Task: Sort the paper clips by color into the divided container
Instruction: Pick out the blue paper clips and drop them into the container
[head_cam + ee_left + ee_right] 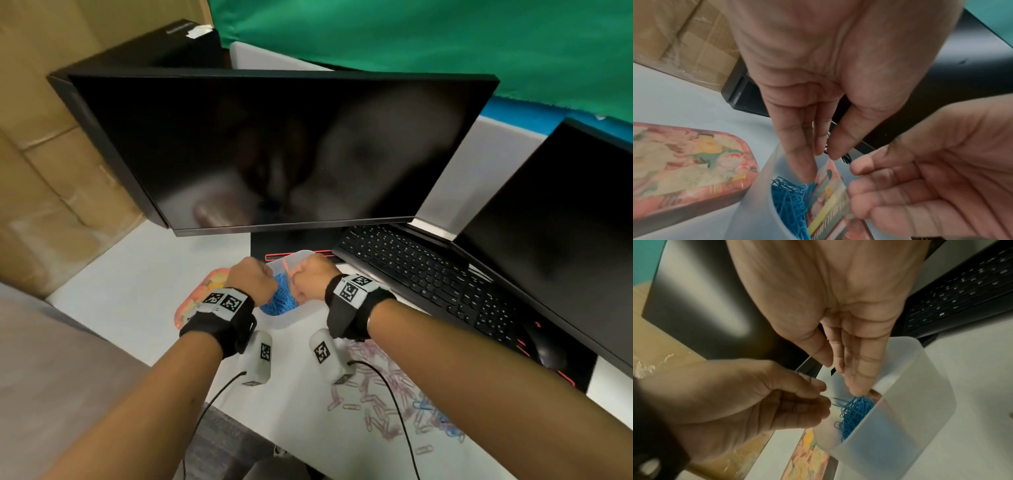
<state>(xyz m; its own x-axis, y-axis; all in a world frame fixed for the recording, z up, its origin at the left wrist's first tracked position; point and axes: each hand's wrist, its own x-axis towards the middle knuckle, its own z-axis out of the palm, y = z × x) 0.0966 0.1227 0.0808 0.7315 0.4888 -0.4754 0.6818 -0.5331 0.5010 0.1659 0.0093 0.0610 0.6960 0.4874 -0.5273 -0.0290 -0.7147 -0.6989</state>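
Blue paper clips [856, 412] heaped in one compartment of the translucent container [920, 386].
Both hands were held over the container: the left hand [818, 78] with fingers straight, tips dipped among the blue clips; the right hand [849, 308] likewise extended. Pink clips [380, 407] were left scattered on the table [137, 274].

hands [253, 279]: 2 | monitors [274, 150]: 2 | keyboard [421, 270]: 1 | container [291, 320]: 1

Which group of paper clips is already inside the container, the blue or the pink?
The blue paper clips fill the translucent container; the pink paper clips lie loose on the table.
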